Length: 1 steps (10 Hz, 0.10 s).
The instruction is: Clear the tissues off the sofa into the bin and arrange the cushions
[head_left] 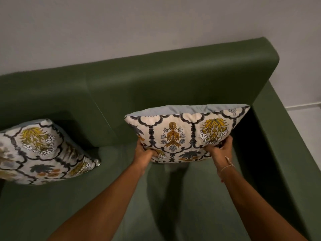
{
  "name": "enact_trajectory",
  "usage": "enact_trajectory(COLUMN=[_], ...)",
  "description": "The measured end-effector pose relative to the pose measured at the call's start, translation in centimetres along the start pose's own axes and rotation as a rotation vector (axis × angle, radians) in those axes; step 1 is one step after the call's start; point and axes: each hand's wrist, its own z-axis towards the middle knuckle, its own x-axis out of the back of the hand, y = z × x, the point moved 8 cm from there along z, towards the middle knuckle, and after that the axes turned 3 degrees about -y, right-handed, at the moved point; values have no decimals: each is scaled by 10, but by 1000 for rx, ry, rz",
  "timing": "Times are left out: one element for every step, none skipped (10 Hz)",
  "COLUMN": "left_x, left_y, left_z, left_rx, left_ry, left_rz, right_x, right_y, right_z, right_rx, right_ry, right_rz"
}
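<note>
A patterned cushion point(187, 133) with yellow and orange flower motifs stands upright against the green sofa's backrest point(156, 80), close to the right armrest. My left hand point(145, 151) grips its lower left corner. My right hand point(219, 147) grips its lower right edge. A second cushion point(43, 153) of the same print leans tilted against the backrest at the left. No tissues or bin are in view.
The sofa's right armrest point(278, 136) rises just right of the held cushion. Bare green seat point(86, 206) stretches between and in front of the two cushions. A grey wall point(121, 23) stands behind the sofa, and pale floor point(309, 133) shows at the far right.
</note>
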Motion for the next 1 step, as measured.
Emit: enact_trajectory(left_x=[7], left_y=[0], left_z=[-11], left_rx=[-36], left_ry=[-8], left_rz=[145], right_x=[7], right_y=[-6], right_z=[-20], right_rx=[32], right_ry=[81], right_rz=[-43])
